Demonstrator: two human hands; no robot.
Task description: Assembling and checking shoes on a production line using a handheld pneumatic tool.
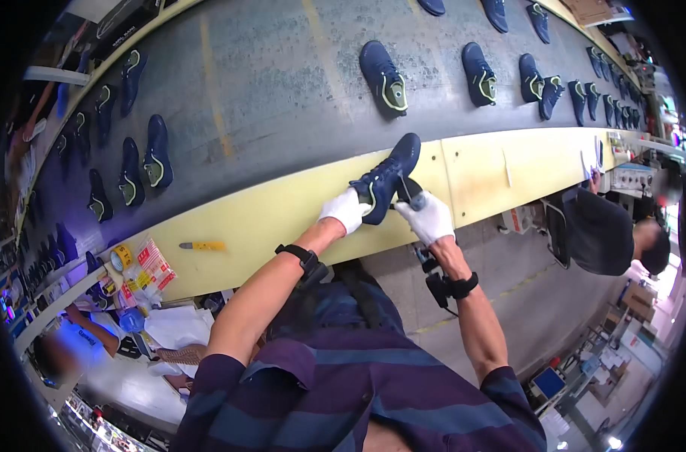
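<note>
Over the pale yellow bench edge I hold a navy shoe (388,175) tilted, its toe pointing up and away to the right. My left hand (345,211), in a white glove, is closed on the shoe's heel and collar at its left side. My right hand (427,217), also gloved, is closed round a dark-handled tool (417,201) with a thin metal shaft, which reaches up to the shoe's right side. A dark rounded piece lies behind that shaft; I cannot make out what it is. Both wrists carry black strapped devices.
Beyond the yellow ledge (260,218), a grey conveyor surface (282,98) bears several navy shoes. To the left lie a yellow-handled knife (203,245), a tape roll (121,258) and red-and-white packets (156,264). One person (595,230) sits at the right, another at the lower left.
</note>
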